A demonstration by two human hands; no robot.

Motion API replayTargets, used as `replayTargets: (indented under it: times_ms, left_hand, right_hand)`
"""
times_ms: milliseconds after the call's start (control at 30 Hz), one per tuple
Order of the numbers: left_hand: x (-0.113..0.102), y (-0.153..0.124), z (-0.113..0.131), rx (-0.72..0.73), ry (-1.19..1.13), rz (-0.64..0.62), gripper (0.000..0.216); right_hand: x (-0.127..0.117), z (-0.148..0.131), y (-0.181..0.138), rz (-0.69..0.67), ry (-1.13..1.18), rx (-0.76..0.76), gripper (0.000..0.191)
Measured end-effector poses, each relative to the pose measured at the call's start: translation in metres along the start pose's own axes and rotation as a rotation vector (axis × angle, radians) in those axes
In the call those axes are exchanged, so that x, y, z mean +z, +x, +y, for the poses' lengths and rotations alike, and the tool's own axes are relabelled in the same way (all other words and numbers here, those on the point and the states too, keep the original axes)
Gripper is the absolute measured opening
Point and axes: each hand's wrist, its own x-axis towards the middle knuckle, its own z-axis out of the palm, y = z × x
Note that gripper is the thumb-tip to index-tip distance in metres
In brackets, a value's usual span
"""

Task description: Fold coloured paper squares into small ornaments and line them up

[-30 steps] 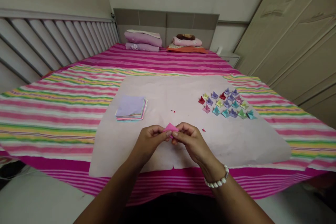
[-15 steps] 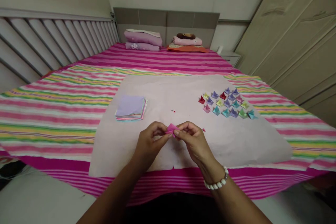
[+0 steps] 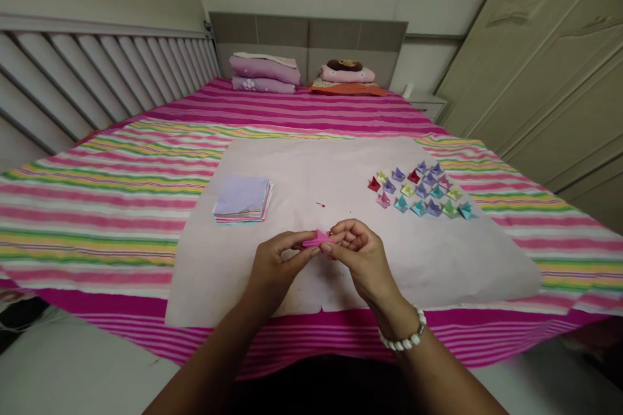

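A small folded piece of pink paper (image 3: pixel 320 238) is pinched between the fingertips of both hands, just above the large pale sheet (image 3: pixel 302 175). My left hand (image 3: pixel 281 266) is closed on its left end, thumb below and fingers behind. My right hand (image 3: pixel 361 256) grips the right side with thumb and fingertips; a white beaded bracelet (image 3: pixel 403 342) circles that wrist. Part of the paper is hidden by the fingers. A tiny red-tipped stick (image 3: pixel 320 205) lies on the sheet beyond the hands.
A stack of square coloured paper (image 3: pixel 242 198), lavender on top, sits on the sheet's left. Several small folded paper pieces (image 3: pixel 421 190) in many colours stand on its right. Folded bedding (image 3: pixel 265 71) lies by the headboard (image 3: pixel 306 32). A slatted rail (image 3: pixel 121 71) runs along the left.
The pink paper has tilted in my fingers and looks flatter, with a point standing up. My right fingers have shifted and lifted slightly. A small red bit beside my right hand is now out of sight.
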Motion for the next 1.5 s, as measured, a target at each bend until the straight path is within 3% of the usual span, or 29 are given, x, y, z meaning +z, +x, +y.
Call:
replayTargets:
  times_ms: [300,533,600,833,1033,1233,1400,1500]
  left_hand:
    - [-0.003,-0.002,0.003,-0.026,0.103,-0.037,0.007]
    - [-0.007,-0.002,0.006,0.006,0.176,-0.110,0.013]
    - [-0.006,-0.002,0.005,0.021,0.196,-0.110,0.012]
    - [-0.002,0.000,-0.003,0.016,0.215,-0.233,0.016]
    - [-0.001,0.001,-0.010,-0.078,0.233,-0.216,0.019]
    - [-0.001,0.006,-0.013,-0.251,0.032,-0.135,0.026]
    - [-0.001,0.008,-0.017,-0.385,-0.195,-0.200,0.034]
    - [0.002,0.007,-0.022,-0.421,-0.300,-0.229,0.035]
  right_hand:
    - [-0.007,-0.005,-0.002,-0.092,-0.146,-0.030,0.024]
    - [-0.011,-0.015,0.002,-0.300,-0.439,-0.219,0.005]
    - [-0.010,-0.016,0.003,-0.307,-0.465,-0.230,0.009]
    - [-0.009,0.000,0.005,-0.232,-0.354,-0.137,0.018]
    - [-0.010,0.008,0.004,-0.195,-0.287,-0.009,0.020]
    - [-0.014,0.013,0.005,-0.135,-0.230,0.040,0.023]
    - [-0.011,0.023,0.004,-0.066,-0.035,0.166,0.018]
    - [-0.008,0.023,0.004,-0.095,0.055,0.216,0.018]
